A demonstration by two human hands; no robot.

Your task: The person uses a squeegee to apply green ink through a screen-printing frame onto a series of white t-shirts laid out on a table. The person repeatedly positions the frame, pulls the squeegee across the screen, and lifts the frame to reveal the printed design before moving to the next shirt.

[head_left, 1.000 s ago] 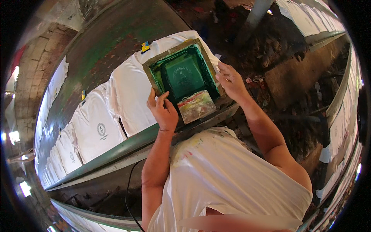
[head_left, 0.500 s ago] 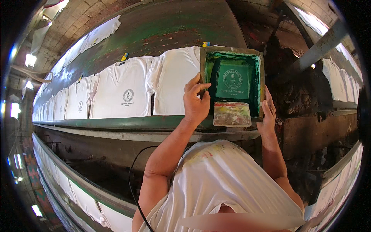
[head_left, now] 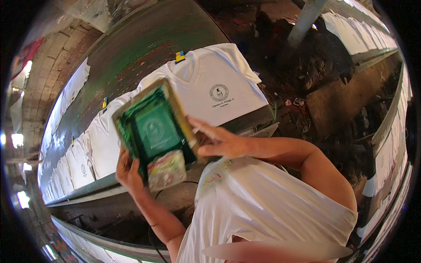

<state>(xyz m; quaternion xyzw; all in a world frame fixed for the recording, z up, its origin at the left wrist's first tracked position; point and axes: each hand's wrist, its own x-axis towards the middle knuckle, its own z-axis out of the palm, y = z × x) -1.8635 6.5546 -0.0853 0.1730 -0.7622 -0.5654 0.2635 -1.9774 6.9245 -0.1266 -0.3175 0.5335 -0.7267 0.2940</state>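
Observation:
I hold a screen printing frame [head_left: 183, 115] tilted above the row of shirts. Its wooden rim surrounds green mesh with a round emblem and lettering. My left hand [head_left: 128, 170] grips the lower left edge, its fingers partly hidden behind the frame. On the opposite edge, my right hand [head_left: 220, 139] holds the right side with fingers stretched along it. A paint-stained, flat squeegee [head_left: 167, 171] rests in the frame's near end and sticks out over the rim. Right of the frame lies a white V-neck shirt [head_left: 206, 105] bearing a dark round print with lettering.
More white shirts [head_left: 101, 139] lie in a row along the long, paint-stained green table [head_left: 131, 57]. A metal post [head_left: 307, 22] stands at the far right. Further shirt-covered tables run along the right and lower left. A dark cable passes beside my left arm.
The frame has moved left off the end shirt and turned, uncovering a dark print there. Both hands have travelled left with it. The view has rotated too.

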